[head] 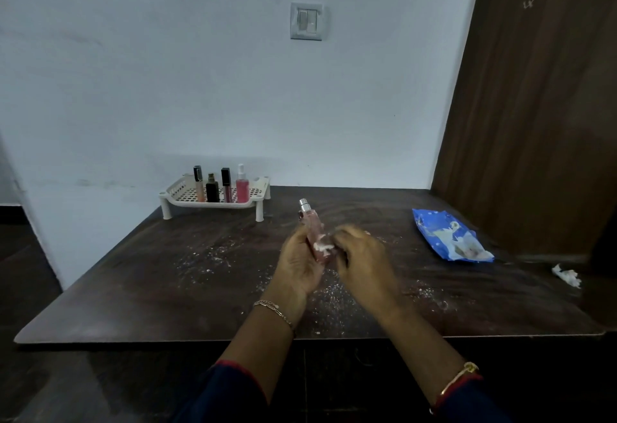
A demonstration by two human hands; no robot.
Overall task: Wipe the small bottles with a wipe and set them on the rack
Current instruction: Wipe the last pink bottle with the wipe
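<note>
1. Head view showed the pink bottle [314, 232] gripped by the left hand [298, 265], fingers curled round its lower body. The cap tilted up and away, probably to leave the side bare for wiping.
2. The blurred right hand [362, 255] pinched the white wipe [323, 247] against the bottle, just beside that grip.
3. Beyond the grip, to its left, stood the rack [213, 204] with four bottles [212, 190] upright, likely finished.
4. Right of the grip lay the wipe packet [450, 239], and further right a crumpled wipe [566, 275].
</note>
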